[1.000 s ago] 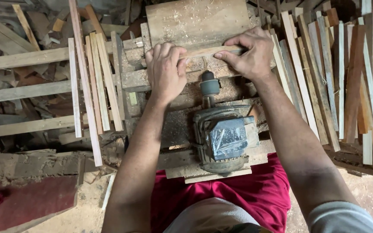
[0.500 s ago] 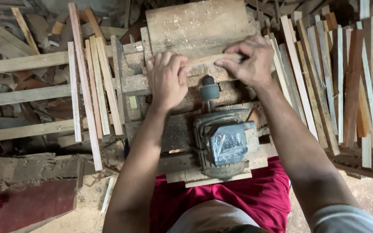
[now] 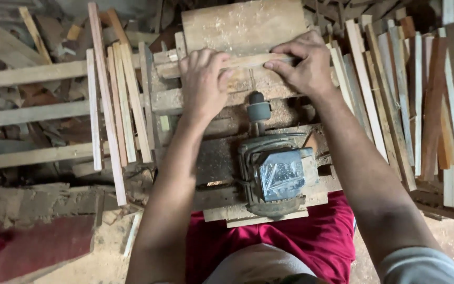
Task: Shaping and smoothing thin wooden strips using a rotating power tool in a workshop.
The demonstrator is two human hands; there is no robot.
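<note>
A thin wooden strip (image 3: 248,61) lies crosswise on a rough wooden work stand (image 3: 237,31). My left hand (image 3: 203,81) presses flat on the strip's left part. My right hand (image 3: 303,63) pinches its right end between thumb and fingers. Just below the strip a grey electric motor (image 3: 277,176) sits bolted to the stand, its shaft and small dark drum (image 3: 258,110) pointing up toward the strip between my hands.
Several wooden slats (image 3: 116,110) lean in a row to the left; many more slats (image 3: 411,100) are stacked to the right. Long planks (image 3: 27,113) lie at far left. Sawdust covers the floor (image 3: 101,247). My red shorts (image 3: 290,242) show below.
Both hands have slid the strip slightly to the right along the stand. The motor and the slats stay where they were.
</note>
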